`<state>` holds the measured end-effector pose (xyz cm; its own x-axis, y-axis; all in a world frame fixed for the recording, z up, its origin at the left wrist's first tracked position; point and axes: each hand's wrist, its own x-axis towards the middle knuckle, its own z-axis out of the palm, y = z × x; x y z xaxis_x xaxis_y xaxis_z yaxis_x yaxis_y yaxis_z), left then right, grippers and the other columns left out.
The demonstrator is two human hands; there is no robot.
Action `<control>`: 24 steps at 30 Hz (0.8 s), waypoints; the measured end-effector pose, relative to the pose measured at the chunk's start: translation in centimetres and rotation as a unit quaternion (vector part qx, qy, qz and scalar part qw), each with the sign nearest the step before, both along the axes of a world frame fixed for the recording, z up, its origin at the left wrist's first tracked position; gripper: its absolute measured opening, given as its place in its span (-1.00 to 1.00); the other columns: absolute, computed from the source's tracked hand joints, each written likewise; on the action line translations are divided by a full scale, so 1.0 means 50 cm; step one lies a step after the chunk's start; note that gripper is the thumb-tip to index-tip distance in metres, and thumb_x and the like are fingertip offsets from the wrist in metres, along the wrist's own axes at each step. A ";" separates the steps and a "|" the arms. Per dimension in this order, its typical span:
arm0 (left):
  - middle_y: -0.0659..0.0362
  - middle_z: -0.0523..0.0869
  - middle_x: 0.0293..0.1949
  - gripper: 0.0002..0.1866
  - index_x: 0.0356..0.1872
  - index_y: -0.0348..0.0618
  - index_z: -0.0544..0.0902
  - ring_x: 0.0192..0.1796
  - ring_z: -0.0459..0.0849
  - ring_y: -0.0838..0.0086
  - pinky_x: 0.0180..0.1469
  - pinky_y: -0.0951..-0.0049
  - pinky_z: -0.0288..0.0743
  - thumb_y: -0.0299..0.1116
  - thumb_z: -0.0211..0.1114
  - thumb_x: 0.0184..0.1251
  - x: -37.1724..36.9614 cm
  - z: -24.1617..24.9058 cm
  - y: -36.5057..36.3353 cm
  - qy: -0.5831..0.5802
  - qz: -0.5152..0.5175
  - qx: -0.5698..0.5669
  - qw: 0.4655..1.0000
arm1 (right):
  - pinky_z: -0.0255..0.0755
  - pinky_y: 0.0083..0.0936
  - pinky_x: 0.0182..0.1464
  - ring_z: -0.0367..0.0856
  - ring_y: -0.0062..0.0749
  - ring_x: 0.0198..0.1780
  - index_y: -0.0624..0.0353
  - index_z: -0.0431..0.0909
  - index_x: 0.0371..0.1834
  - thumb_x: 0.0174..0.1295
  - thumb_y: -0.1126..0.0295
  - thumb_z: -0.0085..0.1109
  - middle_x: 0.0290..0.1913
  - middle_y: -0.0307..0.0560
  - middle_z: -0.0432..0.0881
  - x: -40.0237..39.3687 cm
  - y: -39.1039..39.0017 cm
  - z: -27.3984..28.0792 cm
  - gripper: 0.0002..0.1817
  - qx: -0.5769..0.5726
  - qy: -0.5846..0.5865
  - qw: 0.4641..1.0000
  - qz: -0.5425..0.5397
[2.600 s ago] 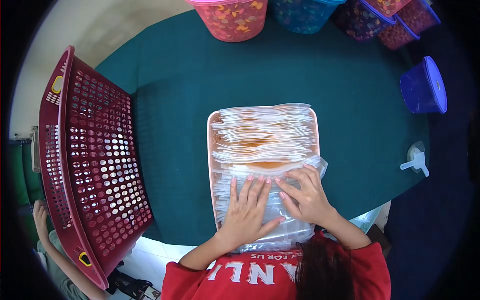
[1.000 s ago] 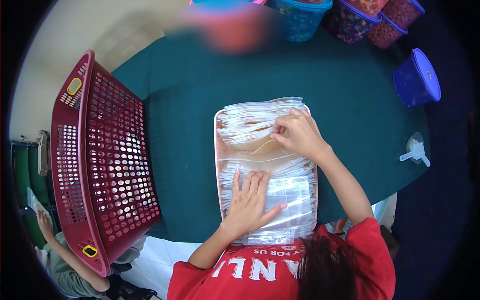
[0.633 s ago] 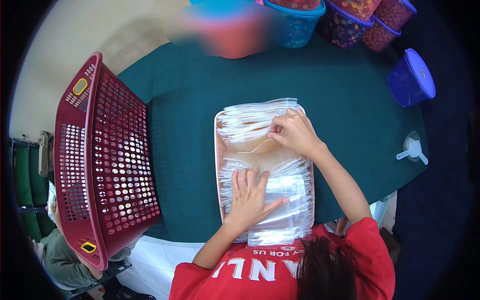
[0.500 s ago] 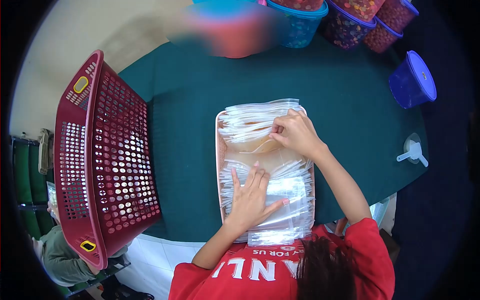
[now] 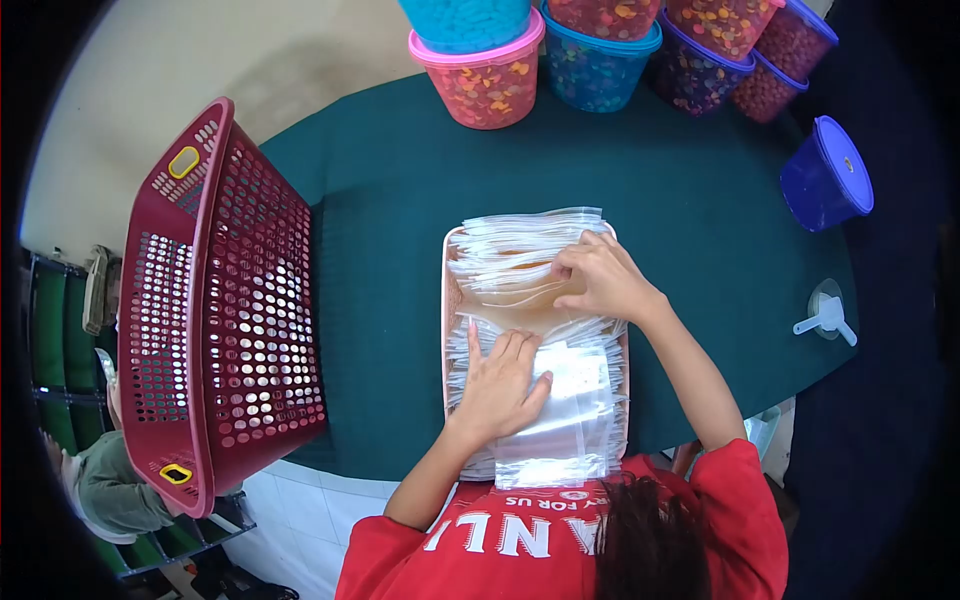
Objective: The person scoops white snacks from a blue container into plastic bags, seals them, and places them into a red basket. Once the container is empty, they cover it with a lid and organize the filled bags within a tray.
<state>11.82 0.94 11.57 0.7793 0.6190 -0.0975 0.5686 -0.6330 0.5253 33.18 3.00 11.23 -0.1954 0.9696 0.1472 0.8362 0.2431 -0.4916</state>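
Observation:
A pale pink basket (image 5: 449, 350) in front of me holds many upright clear plastic bags (image 5: 530, 240), parted by a gap in the middle. My left hand (image 5: 497, 388) rests with fingers spread on the near bags. Beside it, a flat stack of clear bags (image 5: 572, 410) lies over the basket's near part. My right hand (image 5: 600, 278) is at the far group's right side, its fingers apart at the front bags, with the thumb over the gap. Whether it pinches a bag is unclear.
A maroon perforated basket (image 5: 265, 330) stands at the left. Tubs with colourful contents (image 5: 485, 90) are stacked at the back. On the right are a blue lidded tub (image 5: 828, 175) and a white scoop (image 5: 830, 316). Another person's green sleeve (image 5: 125, 480) shows lower left.
My right thumb and fingers have moved apart. My left thumb has drawn in towards its fingers. The view has shifted slightly, and the tubs at the back now show clearly.

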 end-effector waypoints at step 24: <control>-0.03 0.67 -0.45 -0.65 -0.19 -0.24 0.51 -0.23 0.63 0.11 0.17 -0.09 -0.10 -0.15 0.04 0.21 0.046 -0.016 0.084 -0.038 0.085 0.012 0.996 | 0.30 -0.30 0.01 0.50 -0.18 -0.08 0.19 0.54 -0.23 0.04 0.27 0.13 -0.20 -0.04 0.58 -0.066 -0.148 0.034 -0.72 0.042 0.088 0.994 0.041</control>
